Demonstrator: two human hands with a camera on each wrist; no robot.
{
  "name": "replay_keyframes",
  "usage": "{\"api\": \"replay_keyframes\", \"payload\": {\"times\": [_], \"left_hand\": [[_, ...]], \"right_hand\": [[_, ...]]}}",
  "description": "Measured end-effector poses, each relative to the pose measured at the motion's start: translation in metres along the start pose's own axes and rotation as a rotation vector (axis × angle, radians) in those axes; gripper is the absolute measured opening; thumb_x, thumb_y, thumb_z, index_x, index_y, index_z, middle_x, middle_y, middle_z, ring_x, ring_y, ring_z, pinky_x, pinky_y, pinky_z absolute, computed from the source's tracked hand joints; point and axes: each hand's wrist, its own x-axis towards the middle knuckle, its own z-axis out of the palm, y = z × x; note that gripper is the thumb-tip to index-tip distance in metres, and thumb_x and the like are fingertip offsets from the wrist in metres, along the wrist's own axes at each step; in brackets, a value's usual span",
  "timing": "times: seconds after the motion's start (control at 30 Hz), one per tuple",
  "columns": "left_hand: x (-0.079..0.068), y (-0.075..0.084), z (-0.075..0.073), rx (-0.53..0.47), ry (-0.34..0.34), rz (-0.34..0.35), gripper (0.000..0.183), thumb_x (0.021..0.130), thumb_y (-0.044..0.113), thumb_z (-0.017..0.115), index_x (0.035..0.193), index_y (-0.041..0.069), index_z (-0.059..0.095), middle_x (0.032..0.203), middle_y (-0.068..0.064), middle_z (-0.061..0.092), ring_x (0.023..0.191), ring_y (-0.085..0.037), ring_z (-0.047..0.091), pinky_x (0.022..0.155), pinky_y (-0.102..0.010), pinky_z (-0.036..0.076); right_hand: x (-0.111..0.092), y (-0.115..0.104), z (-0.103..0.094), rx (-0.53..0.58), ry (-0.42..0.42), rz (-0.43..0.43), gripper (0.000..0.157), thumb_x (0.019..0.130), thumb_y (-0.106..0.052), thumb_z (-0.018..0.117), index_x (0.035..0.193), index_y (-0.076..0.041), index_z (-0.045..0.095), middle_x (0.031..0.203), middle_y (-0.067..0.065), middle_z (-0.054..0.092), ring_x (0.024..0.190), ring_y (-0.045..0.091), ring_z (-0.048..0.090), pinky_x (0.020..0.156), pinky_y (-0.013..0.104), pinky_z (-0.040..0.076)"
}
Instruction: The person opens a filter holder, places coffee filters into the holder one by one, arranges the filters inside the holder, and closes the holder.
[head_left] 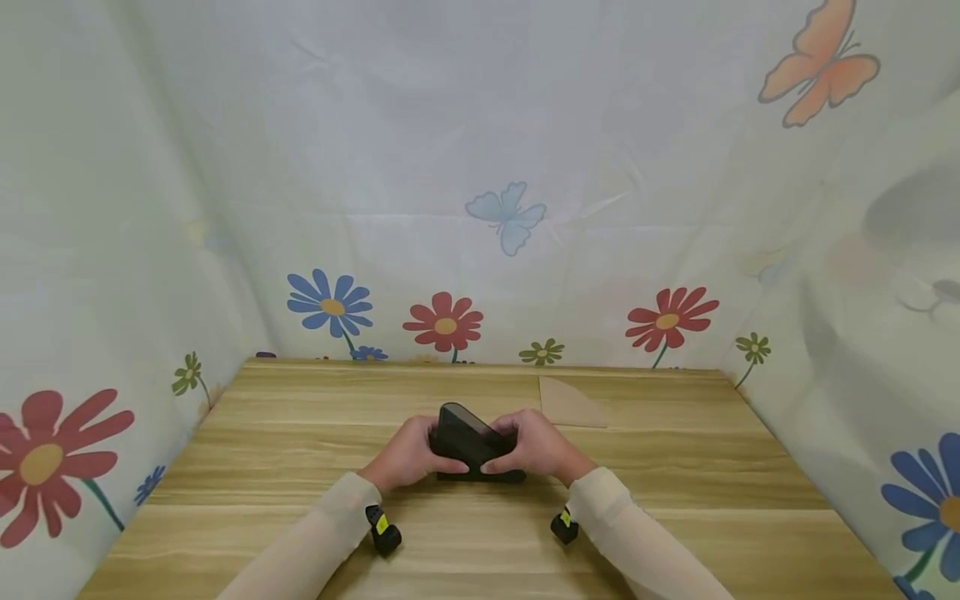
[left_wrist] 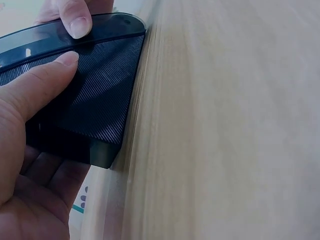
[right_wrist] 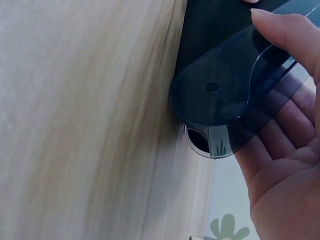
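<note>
While the left hand [head_left: 408, 454] grips the box [left_wrist: 105, 95], right hand [head_left: 538, 446] clasping its cover [right_wrist: 215, 102], it's low at the table [head_left: 300, 442], maybe touching; uneven force could crack the cover, and slipping thumbs could drop everything.

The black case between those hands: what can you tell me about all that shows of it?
The black case looks like plastic: a finely ribbed face and, beside it, a smoky see-through cover with a rounded end and small dark dot. It is held slanted, low at the wooden table; whether they touch is unclear. The left hand's thumb lies on the ribbed face, the right hand's on the cover.
</note>
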Motion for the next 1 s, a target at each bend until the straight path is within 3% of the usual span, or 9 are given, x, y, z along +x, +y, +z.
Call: {"api": "replay_keyframes", "payload": {"times": [0.3, 0.53, 0.67, 0.8, 1.0], "left_hand": [[0.000, -0.002, -0.001, 0.023, 0.001, 0.024, 0.043, 0.074, 0.038, 0.093, 0.109, 0.019, 0.076, 0.094, 0.005, 0.077, 0.075, -0.014, 0.064, 0.067, -0.027, 0.051], [0.001, -0.002, -0.001, 0.027, -0.002, 0.039, 0.041, 0.075, 0.035, 0.093, 0.107, 0.016, 0.077, 0.091, 0.003, 0.077, 0.072, -0.014, 0.063, 0.065, -0.027, 0.051], [0.000, -0.003, 0.001, 0.018, -0.008, 0.041, 0.043, 0.075, 0.035, 0.093, 0.109, 0.015, 0.076, 0.094, 0.002, 0.078, 0.073, -0.013, 0.064, 0.067, -0.027, 0.051], [0.000, -0.003, 0.002, 0.013, -0.008, 0.046, 0.041, 0.075, 0.034, 0.092, 0.110, 0.017, 0.077, 0.097, 0.003, 0.078, 0.077, -0.011, 0.067, 0.070, -0.025, 0.052], [0.000, -0.004, 0.000, 0.024, -0.011, 0.049, 0.038, 0.076, 0.035, 0.091, 0.107, 0.020, 0.076, 0.097, 0.005, 0.078, 0.080, -0.011, 0.068, 0.074, -0.025, 0.054]], "right_hand": [[0.001, 0.003, 0.000, -0.009, -0.009, -0.017, 0.040, 0.077, -0.031, 0.092, 0.111, -0.017, 0.078, 0.103, -0.006, 0.078, 0.088, 0.008, 0.067, 0.081, 0.027, 0.055], [0.006, -0.005, -0.005, -0.095, -0.043, -0.051, 0.041, 0.076, -0.031, 0.092, 0.110, -0.015, 0.075, 0.100, -0.005, 0.076, 0.085, 0.009, 0.065, 0.080, 0.028, 0.054], [0.012, -0.020, -0.012, -0.103, -0.065, -0.054, 0.049, 0.077, -0.036, 0.091, 0.117, -0.014, 0.072, 0.105, -0.002, 0.074, 0.091, 0.014, 0.067, 0.085, 0.036, 0.057], [0.019, -0.043, -0.020, -0.040, -0.062, -0.054, 0.057, 0.082, -0.039, 0.087, 0.128, -0.012, 0.068, 0.116, 0.003, 0.073, 0.102, 0.020, 0.070, 0.090, 0.041, 0.059], [0.029, -0.079, -0.025, -0.026, -0.039, -0.086, 0.053, 0.085, -0.041, 0.084, 0.126, -0.011, 0.070, 0.116, 0.002, 0.074, 0.101, 0.017, 0.071, 0.091, 0.035, 0.058]]}}
